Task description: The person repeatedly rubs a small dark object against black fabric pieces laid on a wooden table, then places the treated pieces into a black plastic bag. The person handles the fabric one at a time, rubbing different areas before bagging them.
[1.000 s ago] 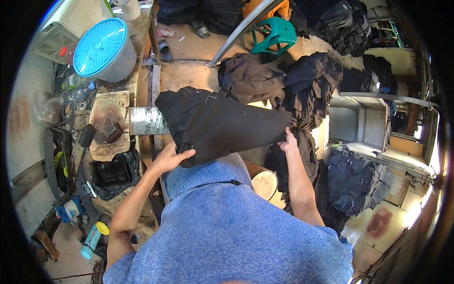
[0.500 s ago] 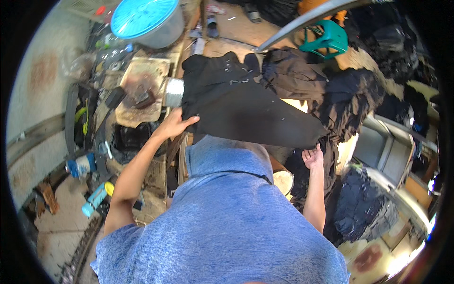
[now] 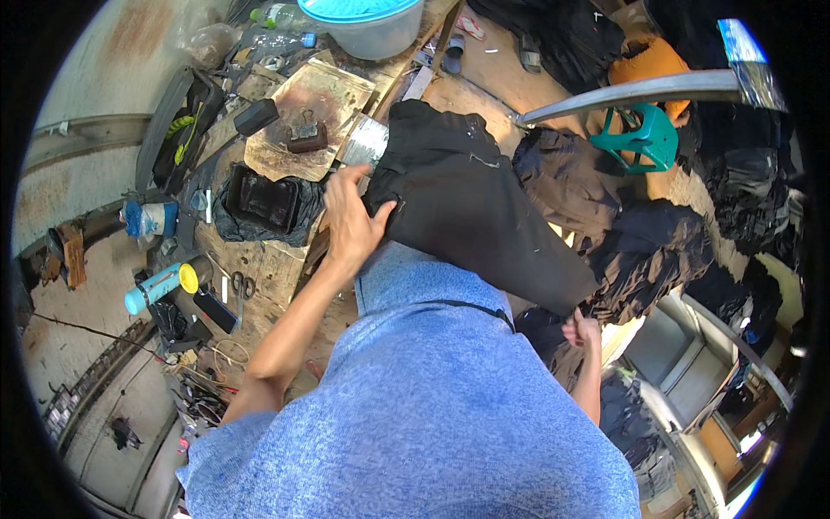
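Note:
A dark black piece of fabric (image 3: 484,216) is stretched in front of me, wide and rumpled at its far left and narrowing to a corner at the near right. My left hand (image 3: 353,223) is beside its left edge, thumb and fingers apart, the thumb tip at the cloth. At the near-right corner, my right hand (image 3: 583,329) has its fingers curled closed on the fabric. A shiny silver plate (image 3: 367,141) lies just beyond my left fingers. Next to it is a stained board (image 3: 268,149) bearing a dark block (image 3: 306,137).
Left, the wooden bench holds a black tray (image 3: 259,201), scissors (image 3: 245,285), a phone (image 3: 214,311) and a light-blue bottle (image 3: 156,288). A blue-lidded tub (image 3: 367,33) stands far off. Right are dark cloth heaps (image 3: 653,246), a green stool (image 3: 644,138) and a metal bar (image 3: 631,89).
My left hand has loosened from the fabric's edge, its fingers now spread. My right hand has lowered slightly with the corner, so the cloth slants more. The view has shifted.

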